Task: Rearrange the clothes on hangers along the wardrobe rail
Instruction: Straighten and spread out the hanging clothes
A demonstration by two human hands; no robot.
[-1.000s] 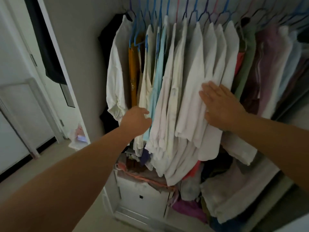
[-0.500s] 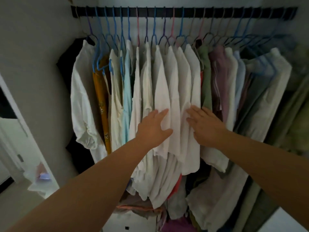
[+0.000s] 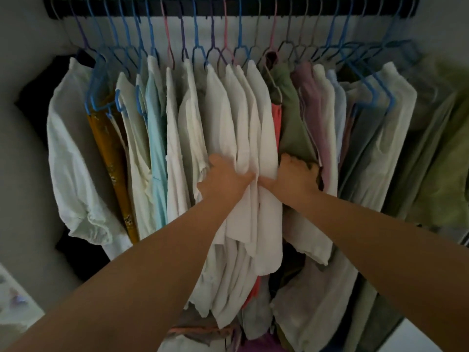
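Note:
A dark wardrobe rail [image 3: 253, 7] runs across the top, packed with blue, pink and purple hangers. Several white shirts [image 3: 243, 118] hang in the middle. My left hand [image 3: 223, 179] pushes in on their left side, fingers buried in the fabric. My right hand [image 3: 294, 176] reaches in on their right side, between the white shirts and a green garment [image 3: 291, 128], fingers hidden. The two hands squeeze the white bunch between them. A coral garment [image 3: 276, 118] shows behind the white shirts.
To the left hang a light blue top [image 3: 156, 148], a mustard garment [image 3: 111, 153] and a white puff-sleeved blouse [image 3: 68, 161] beside the grey wall [image 3: 22, 186]. Mauve, pale and olive clothes [image 3: 431, 161] fill the right. Folded clothes pile up below.
The view has tilted up to the rail. Both hands, flat on the shirt fronts before, have pushed into the clothes on either side of the white shirts and closed in on them.

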